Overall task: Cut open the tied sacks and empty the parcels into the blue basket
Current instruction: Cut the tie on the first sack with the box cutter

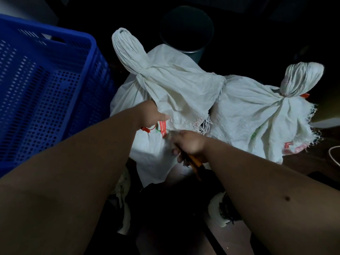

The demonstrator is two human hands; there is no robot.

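Two white woven sacks stand tied on the dark floor. The near sack [165, 85] has its knotted top leaning up and left; the second sack [257, 111] stands to its right. My left hand [152, 115] reaches under the near sack's folded flap and grips the cloth beside a red tie tag [162, 128]. My right hand [189, 144] holds a cutting tool with an orange and black handle [195, 162] against the near sack, just below the tag. Its blade is hidden. The blue perforated basket [46, 85] stands at the left.
A dark round bin [186, 32] stands behind the sacks. My feet in light shoes [219, 208] are below the sacks. A pale cord [334, 155] curves at the right edge. The surroundings are dark.
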